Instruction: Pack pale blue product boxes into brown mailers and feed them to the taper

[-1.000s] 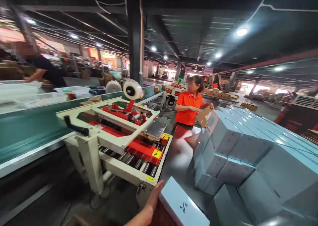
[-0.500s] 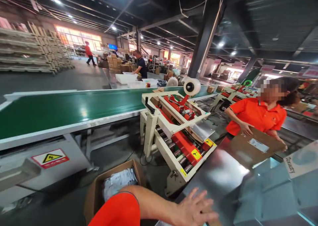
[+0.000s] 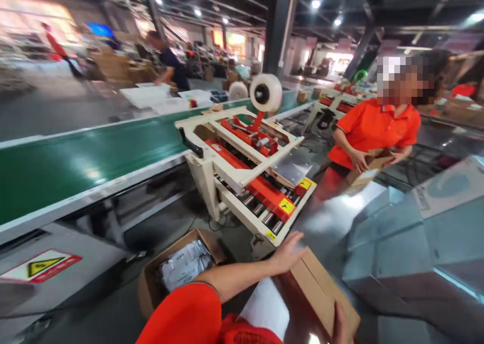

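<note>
A brown cardboard box (image 3: 321,288) lies tilted over the metal table at the bottom, its taped-looking seam facing up. My left hand (image 3: 287,254) is at its far left corner, fingers stretched out and slightly blurred; whether it presses on the cardboard is hard to tell. On the near right part of the box is my right hand (image 3: 341,325), cut off by the bottom edge, gripping its side. Just beyond the box stands a carton sealing machine (image 3: 249,167) with red guides, rollers and a film roll (image 3: 265,93) on top.
A co-worker in an orange shirt (image 3: 378,127) holds a smaller-looking carton (image 3: 365,175) over the metal table (image 3: 321,218). Grey boxes (image 3: 408,238) are stacked at right. A green conveyor belt (image 3: 94,157) runs behind. An open carton of grey bags (image 3: 151,288) stands at lower left.
The view has swung right and down. The cardboard box has come into sight with my right hand on it, and my left hand has moved to its far corner. The co-worker's carton has turned.
</note>
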`<state>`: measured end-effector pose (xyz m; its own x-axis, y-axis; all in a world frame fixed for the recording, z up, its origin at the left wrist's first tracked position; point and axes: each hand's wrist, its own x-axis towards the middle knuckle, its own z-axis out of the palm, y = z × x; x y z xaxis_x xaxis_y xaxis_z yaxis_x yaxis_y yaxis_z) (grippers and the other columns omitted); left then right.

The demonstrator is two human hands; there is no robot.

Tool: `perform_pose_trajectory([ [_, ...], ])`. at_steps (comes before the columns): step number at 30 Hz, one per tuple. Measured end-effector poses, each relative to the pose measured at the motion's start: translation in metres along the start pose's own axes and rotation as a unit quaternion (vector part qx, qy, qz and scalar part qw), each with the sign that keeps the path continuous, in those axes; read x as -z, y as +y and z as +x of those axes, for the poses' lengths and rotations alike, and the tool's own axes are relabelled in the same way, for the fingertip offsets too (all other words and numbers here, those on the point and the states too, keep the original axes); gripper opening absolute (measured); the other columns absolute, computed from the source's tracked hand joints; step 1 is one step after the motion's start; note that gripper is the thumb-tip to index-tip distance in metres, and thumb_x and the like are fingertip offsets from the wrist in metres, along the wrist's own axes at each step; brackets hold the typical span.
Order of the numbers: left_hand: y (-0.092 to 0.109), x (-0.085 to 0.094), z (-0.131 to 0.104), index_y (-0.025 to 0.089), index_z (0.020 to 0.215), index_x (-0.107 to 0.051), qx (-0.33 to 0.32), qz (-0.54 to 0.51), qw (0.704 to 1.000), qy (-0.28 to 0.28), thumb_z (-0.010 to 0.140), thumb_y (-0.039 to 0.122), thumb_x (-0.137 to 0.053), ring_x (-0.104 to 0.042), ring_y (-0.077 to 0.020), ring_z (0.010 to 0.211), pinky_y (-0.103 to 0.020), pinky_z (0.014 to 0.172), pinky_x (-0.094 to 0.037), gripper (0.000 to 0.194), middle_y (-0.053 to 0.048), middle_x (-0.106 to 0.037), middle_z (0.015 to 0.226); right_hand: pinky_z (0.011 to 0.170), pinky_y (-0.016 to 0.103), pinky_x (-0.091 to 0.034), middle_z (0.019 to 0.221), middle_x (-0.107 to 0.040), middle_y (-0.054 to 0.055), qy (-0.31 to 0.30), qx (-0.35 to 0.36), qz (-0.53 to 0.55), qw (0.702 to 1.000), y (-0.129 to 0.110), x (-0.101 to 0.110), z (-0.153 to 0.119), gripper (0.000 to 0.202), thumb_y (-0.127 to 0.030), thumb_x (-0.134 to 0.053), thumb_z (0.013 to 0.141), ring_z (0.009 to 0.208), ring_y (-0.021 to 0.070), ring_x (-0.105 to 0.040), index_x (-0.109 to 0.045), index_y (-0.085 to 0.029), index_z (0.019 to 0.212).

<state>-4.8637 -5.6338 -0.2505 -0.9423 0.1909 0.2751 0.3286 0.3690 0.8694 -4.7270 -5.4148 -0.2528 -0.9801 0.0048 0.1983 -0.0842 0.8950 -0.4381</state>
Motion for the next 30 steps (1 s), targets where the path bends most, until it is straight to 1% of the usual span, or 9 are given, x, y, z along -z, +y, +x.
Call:
perform_pose_trajectory([
  [3, -0.025, -0.004, -0.006, 0.014, 0.138, -0.049, 0.058, 0.011, 0.998, 0.038, 0.101, 0.024, -0.026, -0.059, -0.0221, 0.118, -0.039, 0.104, -0.046, 0.045, -0.017, -0.061, 0.131, 0.071, 0.053, -0.058, 0.126, -0.061, 0.026, 0.059, -0.07, -0.048, 0.995, -0.004, -0.009, 0.039, 0.077, -0.054, -0.042, 0.094, 0.105, 0.0427, -0.068, -0.023, -0.014, 0.156],
  [9, -0.071, -0.04, -0.063, 0.02, 0.103, -0.069, -0.007, 0.053, 0.989, -0.136, 0.085, 0.017, -0.053, -0.065, -0.0255, 0.095, -0.04, 0.092, -0.052, 0.024, -0.009, -0.07, 0.1, 0.079, 0.054, -0.054, 0.118, -0.062, 0.029, 0.055, -0.141, -0.024, 0.988, -0.024, 0.004, 0.198, 0.078, -0.042, -0.049, 0.089, 0.096, 0.0402, -0.068, -0.025, -0.008, 0.155],
  [13, -0.087, -0.059, -0.069, 0.02, 0.089, -0.067, -0.031, 0.105, 0.976, -0.191, 0.081, 0.018, -0.059, -0.062, -0.0292, 0.098, -0.045, 0.095, -0.048, 0.011, -0.009, -0.067, 0.098, 0.098, 0.049, -0.049, 0.139, -0.053, 0.022, -0.01, -0.055, 0.052, 0.997, -0.055, -0.005, 0.293, 0.082, -0.028, -0.06, 0.08, 0.123, 0.0351, -0.057, -0.029, -0.014, 0.155],
  [16, -0.088, -0.062, -0.065, 0.02, 0.087, -0.065, -0.027, 0.12, 0.971, -0.203, 0.081, 0.017, -0.059, -0.061, -0.0292, 0.098, -0.045, 0.094, -0.047, 0.009, -0.01, -0.066, 0.097, 0.097, 0.038, -0.051, 0.148, -0.047, 0.018, -0.053, -0.009, 0.123, 0.991, -0.073, -0.03, 0.311, 0.09, -0.028, -0.061, 0.081, 0.123, 0.0256, -0.058, -0.016, -0.016, 0.158],
  [18, -0.085, -0.059, -0.066, 0.019, 0.091, -0.066, -0.018, 0.13, 0.97, -0.205, 0.082, 0.015, -0.056, -0.061, -0.029, 0.099, -0.045, 0.096, -0.047, 0.013, -0.01, -0.066, 0.098, 0.089, 0.033, -0.056, 0.143, -0.055, 0.016, -0.076, -0.009, 0.169, 0.983, -0.069, -0.045, 0.281, 0.088, -0.032, -0.058, 0.084, 0.108, 0.0192, -0.066, -0.013, -0.018, 0.159],
  [20, -0.079, -0.054, -0.072, 0.019, 0.096, -0.067, -0.006, 0.14, 0.968, -0.207, 0.086, 0.014, -0.052, -0.061, -0.03, 0.103, -0.045, 0.099, -0.045, 0.019, -0.011, -0.066, 0.102, 0.085, 0.031, -0.057, 0.133, -0.064, 0.012, -0.08, -0.03, 0.203, 0.975, -0.05, -0.049, 0.218, 0.077, -0.037, -0.057, 0.085, 0.098, 0.0169, -0.069, -0.03, -0.02, 0.154],
  [24, -0.059, -0.058, -0.081, 0.014, 0.107, -0.066, 0.012, 0.151, 0.958, -0.245, 0.095, 0.018, -0.037, -0.057, -0.035, 0.113, -0.05, 0.105, -0.04, 0.032, -0.016, -0.065, 0.11, 0.091, 0.037, -0.057, 0.119, -0.072, 0.01, 0.027, -0.181, 0.19, 0.965, 0.011, -0.015, 0.027, 0.047, -0.045, -0.05, 0.084, 0.1, 0.022, -0.071, -0.065, -0.021, 0.121],
  [27, -0.031, -0.088, -0.086, 0.012, 0.121, -0.062, -0.006, 0.121, 0.941, -0.315, 0.095, 0.019, -0.038, -0.059, -0.03, 0.116, -0.043, 0.107, -0.042, 0.036, -0.015, -0.066, 0.118, 0.091, 0.053, -0.055, 0.114, -0.071, 0.02, 0.157, -0.35, 0.116, 0.916, 0.041, 0.028, -0.123, 0.051, -0.048, -0.039, 0.086, 0.101, 0.033, -0.07, -0.064, -0.016, 0.116],
  [30, 0.012, -0.13, -0.097, 0.009, 0.139, -0.052, -0.033, 0.084, 0.928, -0.361, 0.093, 0.02, -0.045, -0.053, -0.0291, 0.13, -0.039, 0.114, -0.037, 0.048, -0.017, -0.058, 0.139, 0.076, 0.057, -0.057, 0.102, -0.07, 0.026, 0.221, -0.485, -0.011, 0.846, 0.044, 0.051, -0.228, 0.057, -0.053, -0.035, 0.09, 0.089, 0.0393, -0.07, -0.062, -0.009, 0.114],
])
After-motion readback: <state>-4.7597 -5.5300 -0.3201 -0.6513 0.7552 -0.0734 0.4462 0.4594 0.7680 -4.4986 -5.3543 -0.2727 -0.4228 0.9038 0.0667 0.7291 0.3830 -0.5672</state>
